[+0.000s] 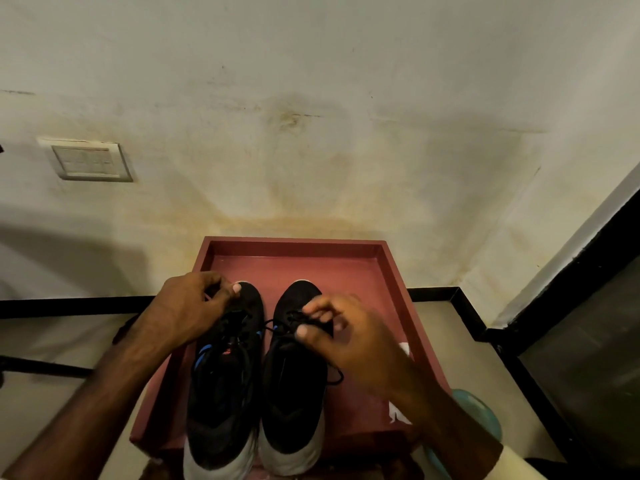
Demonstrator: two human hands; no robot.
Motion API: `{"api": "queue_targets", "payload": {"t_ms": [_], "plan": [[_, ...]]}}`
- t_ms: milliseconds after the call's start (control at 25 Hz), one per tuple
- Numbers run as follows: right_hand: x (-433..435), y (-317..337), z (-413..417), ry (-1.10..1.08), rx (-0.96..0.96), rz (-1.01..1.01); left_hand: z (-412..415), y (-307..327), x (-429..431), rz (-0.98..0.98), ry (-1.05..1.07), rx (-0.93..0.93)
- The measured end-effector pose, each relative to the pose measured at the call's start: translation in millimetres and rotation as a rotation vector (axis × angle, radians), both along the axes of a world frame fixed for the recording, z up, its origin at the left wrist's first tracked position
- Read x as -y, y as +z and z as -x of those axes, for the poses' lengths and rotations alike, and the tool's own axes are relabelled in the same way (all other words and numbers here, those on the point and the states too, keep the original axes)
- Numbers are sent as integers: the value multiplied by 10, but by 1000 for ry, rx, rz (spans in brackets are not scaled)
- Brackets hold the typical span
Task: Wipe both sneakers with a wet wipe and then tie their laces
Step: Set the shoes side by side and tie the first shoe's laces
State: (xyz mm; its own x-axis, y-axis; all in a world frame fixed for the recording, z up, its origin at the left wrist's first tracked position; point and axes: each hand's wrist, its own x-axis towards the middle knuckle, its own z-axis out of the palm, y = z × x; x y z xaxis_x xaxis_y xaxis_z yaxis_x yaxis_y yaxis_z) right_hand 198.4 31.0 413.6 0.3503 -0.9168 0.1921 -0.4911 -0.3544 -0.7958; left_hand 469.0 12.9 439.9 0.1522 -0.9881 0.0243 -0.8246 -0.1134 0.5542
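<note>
On the red tray point(394, 271), the left sneaker point(225, 393) and right sneaker point(294, 393) are set side by side. The right sneaker's black lace point(287, 318) is pinched by the right hand point(353, 337). A lace end point(209, 296) is pinched by the left hand point(187, 306) at the left sneaker's toe.

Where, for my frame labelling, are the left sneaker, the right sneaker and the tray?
left sneaker point(221, 400), head view, black upper by the collar
right sneaker point(294, 389), head view, black upper
tray point(298, 241), head view, far rim
</note>
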Motion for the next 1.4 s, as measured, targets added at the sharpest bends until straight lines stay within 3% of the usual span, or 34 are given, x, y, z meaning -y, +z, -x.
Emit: {"api": "queue_targets", "payload": {"t_ms": [80, 160, 440, 720, 880, 1040, 1280, 1400], "plan": [[-45, -151, -97, 151, -381, 110, -6, -10, -7, -11, 6, 11], [-51, -251, -154, 130, -494, 191, -12, -16, -14, -12, 7, 16], [-9, -387, -184, -73, -311, 159, -23, -21, -17, -31, -16, 24], [150, -350, -27, -225, -335, 192, -105, -95, -12, -71, -38, 113], [241, -318, 70, -206, -423, 151, -97, -121, -16, -165, -115, 150], [284, -107, 221, -186, -182, -65, -84, -124, -24, -174, -133, 132], [461, 298, 558, -609, 517, -15, -139, -161, 16, -188, -125, 171], [531, 228, 608, -593, 505, -111, -50, -173, 19, -149, -126, 170]]}}
